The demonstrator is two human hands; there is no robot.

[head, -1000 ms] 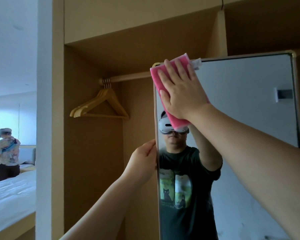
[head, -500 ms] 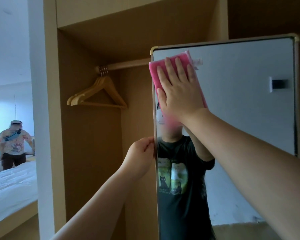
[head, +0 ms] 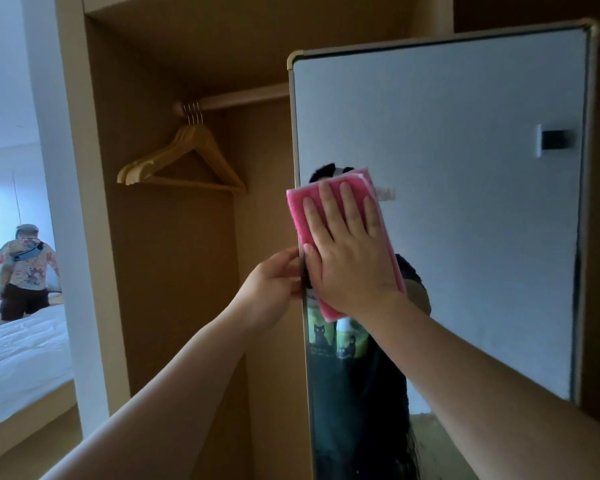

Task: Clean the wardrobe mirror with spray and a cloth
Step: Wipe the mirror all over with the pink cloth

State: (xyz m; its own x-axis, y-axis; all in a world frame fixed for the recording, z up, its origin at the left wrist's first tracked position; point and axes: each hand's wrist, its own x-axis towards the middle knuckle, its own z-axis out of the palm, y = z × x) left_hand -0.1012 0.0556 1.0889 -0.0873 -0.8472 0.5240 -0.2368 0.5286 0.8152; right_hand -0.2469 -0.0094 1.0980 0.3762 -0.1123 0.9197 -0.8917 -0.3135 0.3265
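Note:
A tall wardrobe mirror [head: 465, 202] with a thin gold frame stands open from the wooden wardrobe. My right hand [head: 349, 251] lies flat, fingers straight, pressing a pink cloth [head: 298, 209] against the glass near the mirror's left edge, at mid height. My left hand [head: 274, 282] grips that left edge just beside the right hand, fingers curled round the frame. No spray bottle is in view.
Wooden hangers [head: 184, 161] hang on a rail [head: 243, 98] inside the open wardrobe to the left. Further left, a bed [head: 18, 355] with white sheets and a person [head: 25, 271] standing beyond it. The mirror reflects a wall fitting [head: 553, 140].
My right hand has slid the pink cloth down the glass from the mirror's top left corner to mid height, level with my left hand. The left hand keeps its hold on the edge.

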